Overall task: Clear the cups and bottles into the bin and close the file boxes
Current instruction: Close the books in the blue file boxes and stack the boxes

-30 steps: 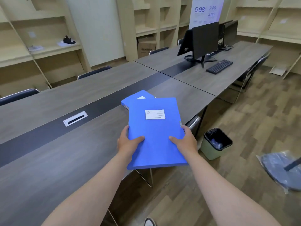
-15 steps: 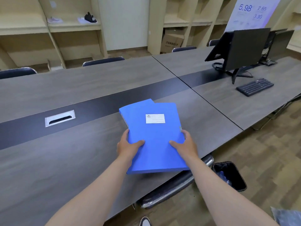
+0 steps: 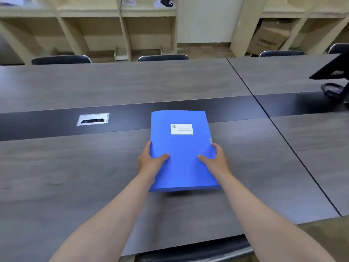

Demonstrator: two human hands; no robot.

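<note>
A blue file box (image 3: 181, 148) with a white label lies shut on the grey table (image 3: 75, 167), its far end over the dark centre strip. My left hand (image 3: 149, 161) grips its left edge, thumb on the cover. My right hand (image 3: 217, 161) grips its right edge just below the small clasp, thumb on top. A second blue box seen earlier is hidden beneath it. No cups, bottles or bin are in view.
A metal cable port (image 3: 93, 119) sits in the dark strip to the left. A monitor base (image 3: 334, 87) stands at the far right. Chair backs (image 3: 162, 57) line the far side, with shelves and a cardboard box (image 3: 270, 38) behind. A chair (image 3: 188, 250) is tucked under the near edge.
The view has turned left and the bin has left the frame. The blue box in both hands has been squared over the lower box, which no longer shows.
</note>
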